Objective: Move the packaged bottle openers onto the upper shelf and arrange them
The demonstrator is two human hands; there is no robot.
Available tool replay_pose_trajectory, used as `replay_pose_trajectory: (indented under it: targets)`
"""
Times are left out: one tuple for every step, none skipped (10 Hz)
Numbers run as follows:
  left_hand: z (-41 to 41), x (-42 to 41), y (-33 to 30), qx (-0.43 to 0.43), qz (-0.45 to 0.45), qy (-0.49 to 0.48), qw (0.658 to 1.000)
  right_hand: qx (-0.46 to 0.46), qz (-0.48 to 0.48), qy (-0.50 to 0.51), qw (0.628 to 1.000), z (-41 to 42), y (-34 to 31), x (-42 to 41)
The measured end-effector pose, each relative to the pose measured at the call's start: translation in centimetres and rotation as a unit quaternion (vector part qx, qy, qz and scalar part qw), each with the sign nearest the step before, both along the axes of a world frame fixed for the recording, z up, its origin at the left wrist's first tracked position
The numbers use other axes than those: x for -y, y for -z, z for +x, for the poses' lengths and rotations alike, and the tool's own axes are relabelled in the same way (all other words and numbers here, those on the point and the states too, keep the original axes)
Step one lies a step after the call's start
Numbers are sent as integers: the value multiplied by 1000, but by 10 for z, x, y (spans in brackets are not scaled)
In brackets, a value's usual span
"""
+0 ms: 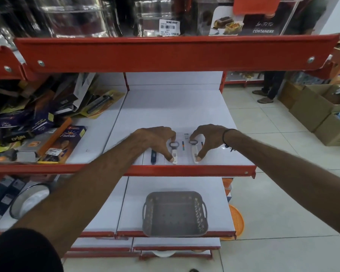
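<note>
Three packaged bottle openers lie side by side at the front edge of the white upper shelf [175, 110]. A dark-handled opener [153, 156] lies at the left, partly under my left hand [155, 139]. My left thumb and forefinger pinch the pack of the middle white-handled opener [174, 153] at its two ends. In the same way, my right hand [207, 139] pinches the pack of the right white-handled opener [194, 152]. Both packs rest flat on the shelf.
A grey plastic basket [175, 213] stands empty on the shelf below. Piled boxed and carded goods [37, 122] fill the left shelf section. A red shelf lip [165, 53] hangs overhead. Cardboard boxes [318, 112] and a standing person's legs [271, 87] are at the right.
</note>
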State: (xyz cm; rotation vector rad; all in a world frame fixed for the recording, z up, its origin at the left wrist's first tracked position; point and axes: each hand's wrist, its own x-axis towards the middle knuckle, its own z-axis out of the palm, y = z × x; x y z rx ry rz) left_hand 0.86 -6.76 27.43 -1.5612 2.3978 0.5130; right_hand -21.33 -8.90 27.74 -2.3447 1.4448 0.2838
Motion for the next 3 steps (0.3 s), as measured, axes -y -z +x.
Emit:
replay_pose_trajectory:
  targets:
    - [0,-2,-1,4,15,-14,1000,-34,6,-26,999,3,-3,-1]
    - [6,-12,-2,-14,16,-20,1000,-50,1,-39,998,7,-10,-11]
    - [17,-42,2,-73,-83,-36,993,-7,-74,-43,996,16,-23,-36]
